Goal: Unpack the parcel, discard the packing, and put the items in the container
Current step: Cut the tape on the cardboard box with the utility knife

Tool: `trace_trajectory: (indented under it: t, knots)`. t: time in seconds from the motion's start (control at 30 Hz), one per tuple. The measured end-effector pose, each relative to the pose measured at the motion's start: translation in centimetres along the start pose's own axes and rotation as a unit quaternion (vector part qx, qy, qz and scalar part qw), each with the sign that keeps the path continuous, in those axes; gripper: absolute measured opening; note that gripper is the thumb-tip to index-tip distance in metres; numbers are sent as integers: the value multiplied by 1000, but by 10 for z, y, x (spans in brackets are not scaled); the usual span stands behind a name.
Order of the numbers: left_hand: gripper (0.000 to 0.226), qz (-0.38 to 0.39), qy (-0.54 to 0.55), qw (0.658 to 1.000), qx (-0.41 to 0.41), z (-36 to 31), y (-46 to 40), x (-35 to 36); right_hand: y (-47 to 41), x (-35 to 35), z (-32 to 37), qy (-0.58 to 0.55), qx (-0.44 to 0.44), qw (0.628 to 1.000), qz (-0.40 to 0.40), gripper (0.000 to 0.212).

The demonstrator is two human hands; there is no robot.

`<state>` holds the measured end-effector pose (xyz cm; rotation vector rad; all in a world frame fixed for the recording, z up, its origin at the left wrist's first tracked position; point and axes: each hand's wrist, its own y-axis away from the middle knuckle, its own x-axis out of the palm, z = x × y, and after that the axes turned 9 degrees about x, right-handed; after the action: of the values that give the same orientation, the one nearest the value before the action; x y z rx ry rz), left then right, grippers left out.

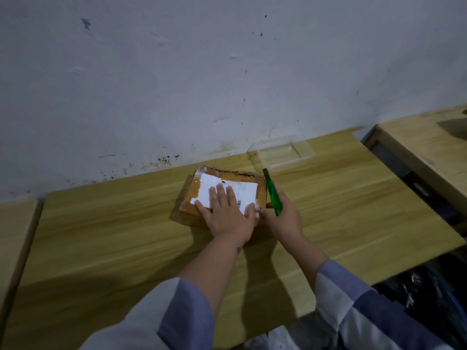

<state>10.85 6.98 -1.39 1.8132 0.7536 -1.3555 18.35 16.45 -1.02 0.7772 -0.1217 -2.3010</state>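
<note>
Parcel [225, 190] under flat left hand [227, 213], mid-table [101, 236].

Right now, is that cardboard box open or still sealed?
Still sealed. The box has its top flat under brown tape and a white label. The left hand presses on it; the right hand holds a green cutter.

Near edge of parcel [222, 195] and part of its white label [227, 190] hidden beneath flat left hand [227, 215]. Barcode print too small to read. Knife [273, 195] lower handle concealed inside right hand [283, 218].
</note>
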Motion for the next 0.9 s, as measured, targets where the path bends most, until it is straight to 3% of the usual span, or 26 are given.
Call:
trace_trajectory:
  t: [0.27, 0.5, 0.6, 0.9]
  knots:
    - [66, 12, -37, 984, 171, 19, -12, -7, -9, -12, 13, 3, 30, 999, 37, 78]
    - [57, -13, -39, 976, 213, 20, -15, -2, 19, -22, 8, 60, 10, 998, -4, 53]
    - [52, -9, -21, 968, 251, 14, -19, -4, 29, -26, 4, 70, 2, 998, -6, 51]
    - [59, -7, -29, 970, 242, 11, -20, 3, 42, -22, 10, 100, 20, 995, 4, 49]
